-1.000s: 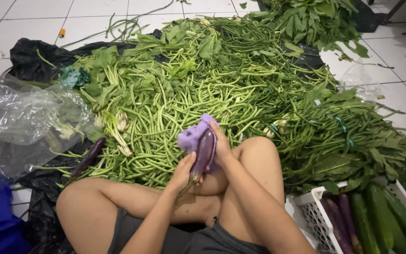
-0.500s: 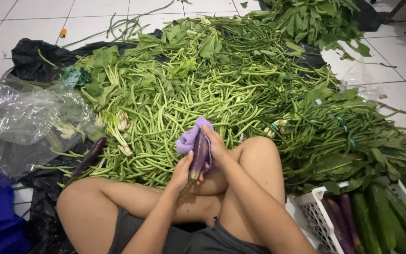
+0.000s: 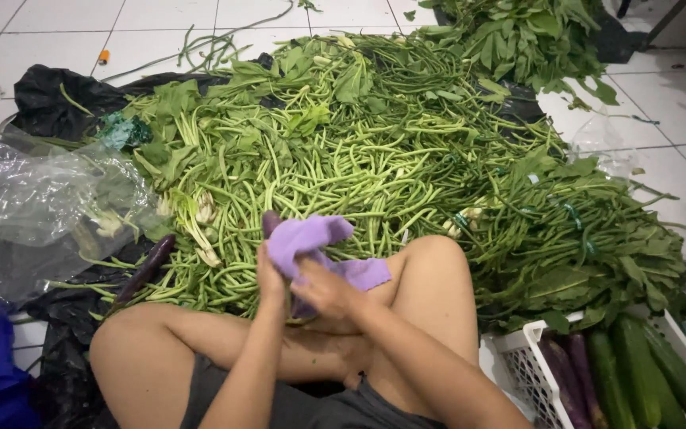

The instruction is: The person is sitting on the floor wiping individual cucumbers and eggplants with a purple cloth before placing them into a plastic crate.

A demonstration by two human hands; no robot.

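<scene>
Left hand (image 3: pixel 270 280) and right hand (image 3: pixel 323 290) together, fingers curled.

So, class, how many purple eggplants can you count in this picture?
4, perhaps more hidden: one eggplant in the left hand under the purple cloth, one loose eggplant on the black plastic, two crate eggplants in the white crate.

One purple cloth (image 3: pixel 311 238), two loose eggplants (image 3: pixel 146 268)

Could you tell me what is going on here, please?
A person sits cross-legged on the floor, rubbing a purple eggplant with a purple cloth. The left hand grips the eggplant; the right hand works the cloth around it. Long beans and leafy greens lie piled ahead. A white crate on the right holds more eggplants and cucumbers.
</scene>
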